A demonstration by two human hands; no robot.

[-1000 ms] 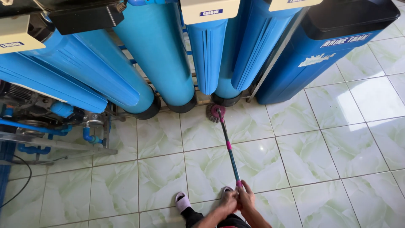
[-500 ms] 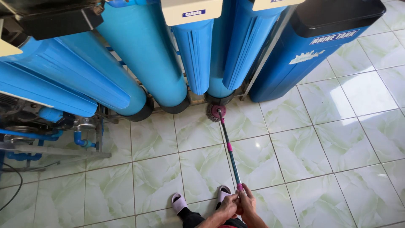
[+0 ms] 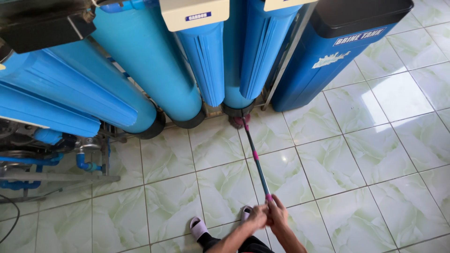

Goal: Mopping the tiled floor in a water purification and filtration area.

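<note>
A: Where do we stand?

B: Our left hand point(image 3: 257, 217) and right hand point(image 3: 278, 212) both close fully around the mop handle point(image 3: 255, 157) at its near end. The mop head point(image 3: 240, 121) sits on the tiled floor point(image 3: 356, 154) against the base of the blue filter tanks point(image 3: 234, 56).

A: Technique?

B: We keep the handle low and both hands firm, and we sweep along the tank bases.

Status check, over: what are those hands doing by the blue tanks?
Both hands, left hand and right hand, gripping mop handle. Mop head pushed against base of blue tanks. Tile floor around, over.
</note>
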